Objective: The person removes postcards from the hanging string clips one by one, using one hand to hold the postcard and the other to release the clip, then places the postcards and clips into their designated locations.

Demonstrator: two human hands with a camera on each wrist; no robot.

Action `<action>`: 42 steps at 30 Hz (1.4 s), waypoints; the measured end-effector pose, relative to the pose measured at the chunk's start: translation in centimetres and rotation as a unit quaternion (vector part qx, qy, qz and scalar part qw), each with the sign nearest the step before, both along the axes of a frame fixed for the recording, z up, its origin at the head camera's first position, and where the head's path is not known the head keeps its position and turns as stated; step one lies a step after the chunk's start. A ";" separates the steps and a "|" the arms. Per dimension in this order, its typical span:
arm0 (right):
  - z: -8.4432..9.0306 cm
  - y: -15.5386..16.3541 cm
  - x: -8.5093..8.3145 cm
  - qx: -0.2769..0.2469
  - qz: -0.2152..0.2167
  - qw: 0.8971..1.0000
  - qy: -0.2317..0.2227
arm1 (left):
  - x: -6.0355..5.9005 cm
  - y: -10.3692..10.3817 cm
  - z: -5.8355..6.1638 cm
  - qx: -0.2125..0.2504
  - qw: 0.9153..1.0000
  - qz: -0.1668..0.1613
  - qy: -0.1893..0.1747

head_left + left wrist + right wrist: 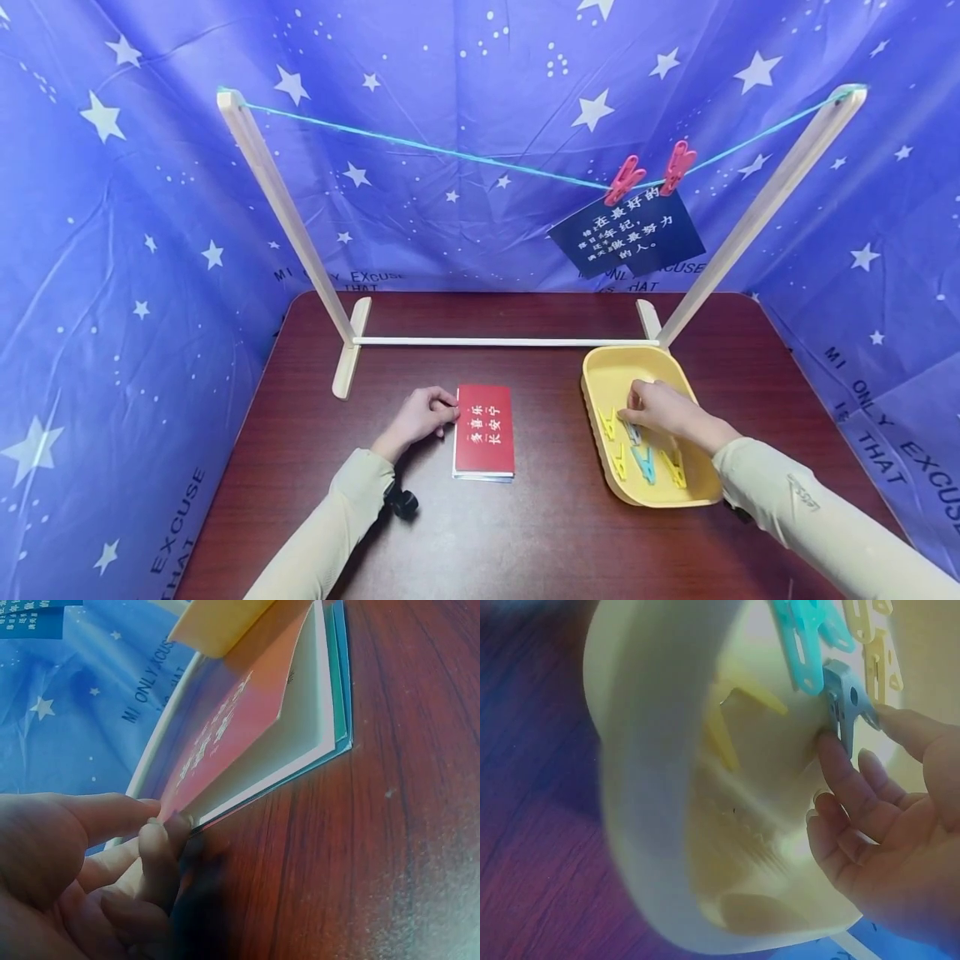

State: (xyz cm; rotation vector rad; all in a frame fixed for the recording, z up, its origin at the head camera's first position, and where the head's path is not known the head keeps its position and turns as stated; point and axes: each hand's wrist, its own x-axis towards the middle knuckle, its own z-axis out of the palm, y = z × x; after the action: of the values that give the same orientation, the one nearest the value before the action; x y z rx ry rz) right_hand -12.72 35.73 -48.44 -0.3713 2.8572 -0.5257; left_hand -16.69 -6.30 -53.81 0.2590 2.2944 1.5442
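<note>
R hand (913,834) curled, prob. on grey clip (844,688)

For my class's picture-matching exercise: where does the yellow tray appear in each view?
Head: the yellow tray is right of centre, the right hand over it.
Left wrist: partly visible at the top edge, beyond the red card.
Right wrist: large, its rim curving left of centre.
Shared landmark: the dark red tabletop.

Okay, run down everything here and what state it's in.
Left hand: pinching the red card.
Right hand: pinching the gray clip.
Red card: partly lifted.
Gray clip: gripped, inside the yellow tray.
Yellow and turquoise clips: loose in the tray.
Yellow tray: upright, uncovered.
Pink clips: clamped on the green cord.
Dark blue card: hanging, tilted.
Green cord: strung, sagging.
Wooden stand: upright.
</note>
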 end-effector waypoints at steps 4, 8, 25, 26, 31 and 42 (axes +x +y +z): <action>0.1 -0.2 -0.1 0.008 -0.003 1.000 -0.005 | 0.0 -0.2 0.2 -0.007 1.000 -0.003 0.000; 0.2 -0.3 -0.2 0.016 -0.010 1.000 -0.015 | 0.1 -0.2 0.5 -0.019 1.000 -0.002 0.002; 0.2 -0.7 0.2 0.027 -0.021 0.999 0.003 | 0.0 -0.4 1.3 -0.047 0.999 0.001 0.016; 0.2 -0.7 0.2 0.027 -0.023 0.999 0.003 | 0.0 -0.4 1.4 -0.047 0.999 0.002 0.016; 0.5 -0.5 0.1 0.019 -0.027 0.999 -0.003 | -0.1 -0.3 1.9 -0.053 0.998 0.009 0.016; 1.4 0.1 0.5 0.049 -0.030 0.998 0.000 | 0.0 0.8 3.2 -0.055 0.996 0.028 0.057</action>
State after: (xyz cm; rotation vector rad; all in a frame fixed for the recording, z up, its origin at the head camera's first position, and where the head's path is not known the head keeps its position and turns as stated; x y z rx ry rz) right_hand -12.18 35.84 -47.06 -0.2706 2.8889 -0.3925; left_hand -16.70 -5.50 -50.60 0.2622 2.4853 1.4568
